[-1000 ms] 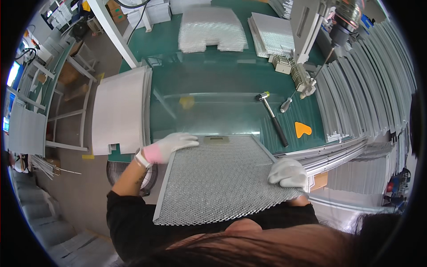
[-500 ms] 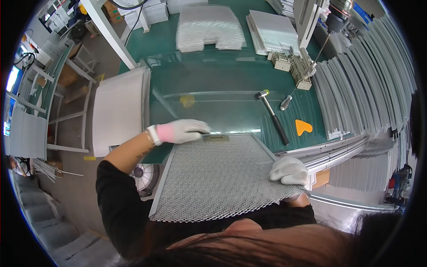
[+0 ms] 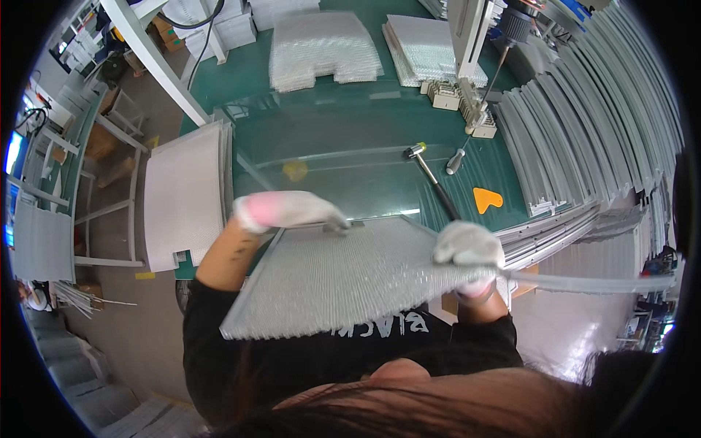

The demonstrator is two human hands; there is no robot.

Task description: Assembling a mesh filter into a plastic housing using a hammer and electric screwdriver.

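Note:
A silvery metal mesh panel [image 3: 328, 285] slants from the table's front edge toward my body, framed by thin bars at its far edge and left side. My left hand [image 3: 296, 210], in a white glove with a pink cuff, reaches over the far left corner. Its fingers are stretched out, and the blurred tips touch the panel beside a small plate on the far bar. At the panel's right side my right hand [image 3: 469, 245], also gloved, is closed around a long pale grey strip [image 3: 584, 282] that sticks out to the right. Its fingers hide part of the mesh corner.
On the green table [image 3: 328, 124] lie a hammer [image 3: 432, 179], a screwdriver [image 3: 455, 162] and an orange scraper [image 3: 487, 199]. Mesh sheets [image 3: 325, 51] are stacked behind; a drill-like tool [image 3: 515, 29] hangs at the right. Panels [image 3: 186, 193] stand left, and many grey bars [image 3: 584, 131] line the right.
My left fingertips have come down by the small plate. The panel's near edge has shifted, and the strip now extends right from my right hand. The view has turned slightly right.

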